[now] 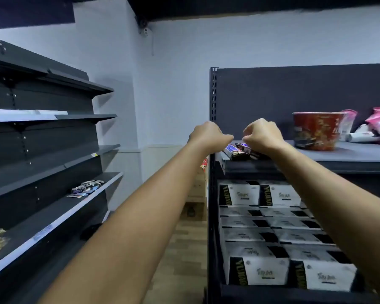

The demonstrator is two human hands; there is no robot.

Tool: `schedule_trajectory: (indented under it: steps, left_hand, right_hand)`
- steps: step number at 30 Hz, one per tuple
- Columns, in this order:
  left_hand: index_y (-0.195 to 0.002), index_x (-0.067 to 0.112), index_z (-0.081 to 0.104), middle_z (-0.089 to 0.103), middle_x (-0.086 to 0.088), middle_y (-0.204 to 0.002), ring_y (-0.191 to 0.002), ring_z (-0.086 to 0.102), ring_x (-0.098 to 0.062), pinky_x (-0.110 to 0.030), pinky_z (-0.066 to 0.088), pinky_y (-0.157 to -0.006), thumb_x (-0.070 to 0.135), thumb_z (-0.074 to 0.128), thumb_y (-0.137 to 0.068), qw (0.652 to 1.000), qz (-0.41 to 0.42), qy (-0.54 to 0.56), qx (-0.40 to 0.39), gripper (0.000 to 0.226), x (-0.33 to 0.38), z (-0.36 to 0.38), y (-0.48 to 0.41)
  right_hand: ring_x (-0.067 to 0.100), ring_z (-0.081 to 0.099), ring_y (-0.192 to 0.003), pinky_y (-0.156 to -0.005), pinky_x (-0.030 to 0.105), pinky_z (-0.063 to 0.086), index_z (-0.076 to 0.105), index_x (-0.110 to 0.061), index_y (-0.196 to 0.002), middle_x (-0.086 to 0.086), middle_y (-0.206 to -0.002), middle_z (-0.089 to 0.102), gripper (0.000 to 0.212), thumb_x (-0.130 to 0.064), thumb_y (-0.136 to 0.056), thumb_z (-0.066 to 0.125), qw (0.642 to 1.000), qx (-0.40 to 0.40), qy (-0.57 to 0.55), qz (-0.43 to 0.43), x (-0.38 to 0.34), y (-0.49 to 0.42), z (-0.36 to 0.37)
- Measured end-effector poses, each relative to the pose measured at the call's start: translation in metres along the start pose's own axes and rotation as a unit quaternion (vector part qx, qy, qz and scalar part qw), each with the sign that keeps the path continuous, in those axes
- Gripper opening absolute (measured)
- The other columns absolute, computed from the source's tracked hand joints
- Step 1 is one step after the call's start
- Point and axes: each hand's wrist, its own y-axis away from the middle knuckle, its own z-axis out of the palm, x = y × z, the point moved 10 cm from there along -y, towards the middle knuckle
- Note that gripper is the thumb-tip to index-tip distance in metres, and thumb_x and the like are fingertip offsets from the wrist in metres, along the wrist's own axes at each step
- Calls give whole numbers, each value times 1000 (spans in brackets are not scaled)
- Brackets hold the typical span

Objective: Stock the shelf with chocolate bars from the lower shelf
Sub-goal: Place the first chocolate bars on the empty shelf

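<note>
Partly, the right hand [262,134] hides the chocolate bars [236,151] (grip unclear).

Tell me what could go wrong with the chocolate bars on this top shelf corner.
The chocolate bars sit at the front left corner of the shelf, close to its edge; a nudge from the left hand or right hand could knock them off. They overlap at an angle, so bars added on top may slide.

Chocolate bars [239,150] are dark brown with blue lettering; bowl [316,132] red; boxes [248,194] white with black panels.
</note>
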Motion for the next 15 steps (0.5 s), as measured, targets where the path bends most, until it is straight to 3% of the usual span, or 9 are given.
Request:
schedule_trajectory:
  steps: [3,6,8,11,15]
  left_hand:
    - [-73,12,55,55,0,-74,-73,56,-23,-24,39,-55,48,54,-82,998,-31,-59,1,36,4,21,-13]
    - [-84,14,58,58,-1,-87,-82,59,-23,-26,44,-61,67,59,-69,996,-62,-52,-35,55,2,41,-17]
    - [-93,12,59,58,-3,-92,-86,62,-24,-27,51,-68,71,64,-63,994,-86,-38,-54,66,-6,45,-17]
    - [-87,11,57,51,-2,-79,-67,59,-21,-26,51,-69,58,73,-65,989,-115,45,-81,54,-19,51,-21]
    - [-75,14,53,48,-1,-67,-52,51,-16,-24,52,-58,34,76,-68,979,-140,124,-85,32,-34,48,-26]
  right_hand:
    - [32,58,-87,-68,29,47,65,-9,-86,13,-91,66,17,-21,-75,62,998,-28,36,43,20,-3,6]
    - [31,55,-77,-64,29,41,55,-9,-70,8,-73,56,34,-40,-74,69,993,-78,47,70,30,-2,20]
    - [30,54,-74,-63,30,40,52,-10,-68,6,-69,52,38,-43,-75,71,992,-82,61,69,32,-4,22]
    - [30,54,-76,-64,29,42,59,-8,-82,9,-79,56,22,-28,-76,68,993,-60,67,71,28,-8,21]
    - [29,57,-81,-65,28,44,64,-12,-93,8,-84,59,25,-26,-73,69,995,-45,45,75,14,-10,30]
